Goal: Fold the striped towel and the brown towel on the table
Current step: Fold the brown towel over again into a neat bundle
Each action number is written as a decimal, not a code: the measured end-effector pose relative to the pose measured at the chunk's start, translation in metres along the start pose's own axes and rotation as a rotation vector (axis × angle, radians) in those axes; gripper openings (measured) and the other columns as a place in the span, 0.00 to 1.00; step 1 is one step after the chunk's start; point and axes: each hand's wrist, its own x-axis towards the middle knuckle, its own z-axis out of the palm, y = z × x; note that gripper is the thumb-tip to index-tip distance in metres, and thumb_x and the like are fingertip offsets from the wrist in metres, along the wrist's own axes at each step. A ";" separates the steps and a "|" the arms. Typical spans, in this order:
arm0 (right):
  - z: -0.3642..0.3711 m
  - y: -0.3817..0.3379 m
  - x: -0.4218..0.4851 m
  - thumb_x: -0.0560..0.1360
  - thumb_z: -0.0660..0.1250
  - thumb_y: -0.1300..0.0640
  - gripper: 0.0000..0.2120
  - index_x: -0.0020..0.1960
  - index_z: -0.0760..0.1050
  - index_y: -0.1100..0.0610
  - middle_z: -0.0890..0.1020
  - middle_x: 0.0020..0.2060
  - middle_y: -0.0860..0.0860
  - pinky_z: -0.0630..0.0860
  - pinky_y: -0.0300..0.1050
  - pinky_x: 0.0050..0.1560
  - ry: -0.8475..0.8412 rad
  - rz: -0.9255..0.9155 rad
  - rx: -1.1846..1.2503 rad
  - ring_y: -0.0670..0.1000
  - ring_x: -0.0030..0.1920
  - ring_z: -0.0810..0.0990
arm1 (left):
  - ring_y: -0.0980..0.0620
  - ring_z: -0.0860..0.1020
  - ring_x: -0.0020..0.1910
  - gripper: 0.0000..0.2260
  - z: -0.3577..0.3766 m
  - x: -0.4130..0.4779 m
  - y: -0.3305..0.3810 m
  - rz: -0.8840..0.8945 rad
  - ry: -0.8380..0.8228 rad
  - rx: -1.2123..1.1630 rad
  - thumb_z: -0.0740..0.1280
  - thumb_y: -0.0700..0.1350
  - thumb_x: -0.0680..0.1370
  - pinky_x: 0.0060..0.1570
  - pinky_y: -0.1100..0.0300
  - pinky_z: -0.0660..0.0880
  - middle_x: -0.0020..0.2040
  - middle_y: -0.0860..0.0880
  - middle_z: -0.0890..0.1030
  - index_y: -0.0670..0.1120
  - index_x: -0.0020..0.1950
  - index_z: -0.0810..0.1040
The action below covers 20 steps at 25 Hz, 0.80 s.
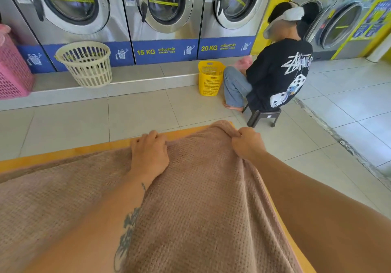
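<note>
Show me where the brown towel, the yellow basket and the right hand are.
brown towel [201, 198], head view, middle of the cloth.
yellow basket [210, 80], head view, its front wall.
right hand [247, 143], head view, back of the hand.

We see the towel [201, 198] on the table [84, 149], left hand [149, 154] and right hand [247, 143] at its far edge; basket [86, 63], washers [163, 8] behind.
</note>
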 end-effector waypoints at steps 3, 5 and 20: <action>0.000 0.002 -0.001 0.75 0.62 0.55 0.10 0.51 0.77 0.59 0.80 0.46 0.56 0.76 0.48 0.43 -0.021 0.003 0.055 0.57 0.46 0.79 | 0.44 0.73 0.49 0.06 -0.004 0.008 0.000 -0.002 0.137 -0.025 0.63 0.42 0.78 0.53 0.47 0.65 0.49 0.49 0.74 0.49 0.51 0.78; 0.000 0.009 -0.009 0.77 0.61 0.51 0.18 0.63 0.72 0.60 0.78 0.57 0.57 0.74 0.48 0.47 -0.079 0.058 0.010 0.58 0.53 0.77 | 0.45 0.72 0.53 0.08 -0.004 0.004 -0.002 0.007 0.051 0.016 0.63 0.44 0.77 0.58 0.45 0.63 0.52 0.50 0.74 0.51 0.54 0.79; -0.039 0.138 -0.238 0.75 0.59 0.54 0.24 0.71 0.64 0.54 0.70 0.62 0.57 0.72 0.60 0.61 -0.232 -0.040 -0.231 0.62 0.62 0.70 | 0.46 0.61 0.72 0.22 -0.062 -0.284 0.034 -0.233 -0.224 0.037 0.61 0.52 0.77 0.71 0.38 0.53 0.71 0.48 0.64 0.55 0.71 0.70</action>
